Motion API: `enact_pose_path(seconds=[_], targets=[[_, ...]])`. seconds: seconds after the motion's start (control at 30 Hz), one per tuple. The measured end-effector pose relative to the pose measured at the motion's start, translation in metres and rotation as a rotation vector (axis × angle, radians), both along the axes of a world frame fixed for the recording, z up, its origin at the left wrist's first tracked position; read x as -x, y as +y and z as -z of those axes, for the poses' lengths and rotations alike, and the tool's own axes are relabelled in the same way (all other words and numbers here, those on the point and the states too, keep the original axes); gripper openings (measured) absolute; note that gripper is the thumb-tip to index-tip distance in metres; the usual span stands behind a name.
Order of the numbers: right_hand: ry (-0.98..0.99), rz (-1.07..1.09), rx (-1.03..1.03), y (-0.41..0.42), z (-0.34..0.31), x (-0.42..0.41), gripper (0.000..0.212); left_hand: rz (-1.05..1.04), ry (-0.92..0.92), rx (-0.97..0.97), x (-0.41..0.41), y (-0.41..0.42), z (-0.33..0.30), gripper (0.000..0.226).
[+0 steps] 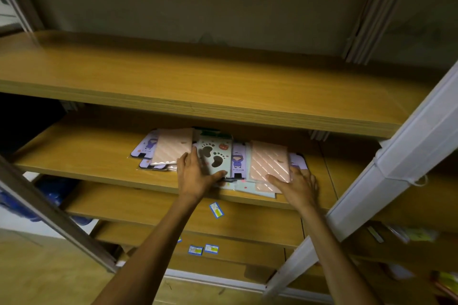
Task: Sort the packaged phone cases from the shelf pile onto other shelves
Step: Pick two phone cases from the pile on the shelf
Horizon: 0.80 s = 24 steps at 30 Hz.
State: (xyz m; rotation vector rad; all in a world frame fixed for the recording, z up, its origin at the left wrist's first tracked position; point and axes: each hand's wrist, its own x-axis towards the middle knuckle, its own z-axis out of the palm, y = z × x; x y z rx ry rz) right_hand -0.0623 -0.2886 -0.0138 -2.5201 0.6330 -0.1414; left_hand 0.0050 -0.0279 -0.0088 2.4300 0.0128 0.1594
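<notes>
Your two bare forearms come up from the near edge, reaching to the middle wooden shelf [86, 156]. Your left hand [195, 176] grips the near-left edge of a pale green packaged phone case with dark paw prints [215, 156], thumb curled under its near edge, fingers up along its left side. Your right hand [298, 186] lies flat, fingers spread, pressing on the near end of a pink diagonally striped packaged phone case [269, 162] at the right of the pile. The pile of packaged phone cases sits mid-shelf, close to its near edge: a second pink striped case [172, 146] at far left lies over lilac cases with a cartoon figure [146, 147], another lilac cartoon case [238, 160] shows between the green one and the right pink one, and pale blue-green packages [250, 187] stick out at the near edge under your right hand. The wide wooden shelf above [198, 77] is bare wood. Lower shelf fronts carry small blue-and-yellow labels [216, 210]. A white metal upright [396, 176] runs diagonally at right, a grey one [57, 215] at left. Blurred items at lower right, cannot tell what.
</notes>
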Motion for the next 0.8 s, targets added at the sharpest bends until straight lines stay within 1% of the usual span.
enact_pose_path(seconds=[0.07,0.17,0.27,0.4,0.53,0.67,0.77,0.8], targets=[[-0.015,0.006,-0.027,-0.002,-0.001,-0.001,0.076,0.006,-0.016,0.067,0.002,-0.002,0.0,0.113],[-0.043,0.012,-0.117,-0.006,0.003,-0.003,0.07,0.015,0.009,0.121,0.003,-0.004,0.0,0.115],[-0.055,0.027,-0.153,-0.009,0.005,-0.004,0.07,0.016,0.039,0.08,0.002,-0.004,0.0,0.115],[-0.071,0.024,-0.118,-0.008,0.002,-0.002,0.062,0.034,0.02,-0.012,0.004,-0.003,-0.004,0.113],[-0.058,0.021,-0.181,-0.007,0.003,-0.006,0.069,0.039,0.025,-0.01,0.0,-0.003,-0.008,0.107],[-0.054,0.035,-0.266,-0.007,-0.001,-0.007,0.066,0.053,0.053,0.053,-0.002,0.0,-0.007,0.116],[-0.035,0.039,-0.3,-0.006,-0.003,-0.006,0.054,0.061,0.077,0.076,0.0,0.003,0.0,0.123],[-0.041,0.039,-0.301,-0.006,-0.004,-0.006,0.054,0.062,0.074,0.086,0.001,0.004,0.002,0.126]])
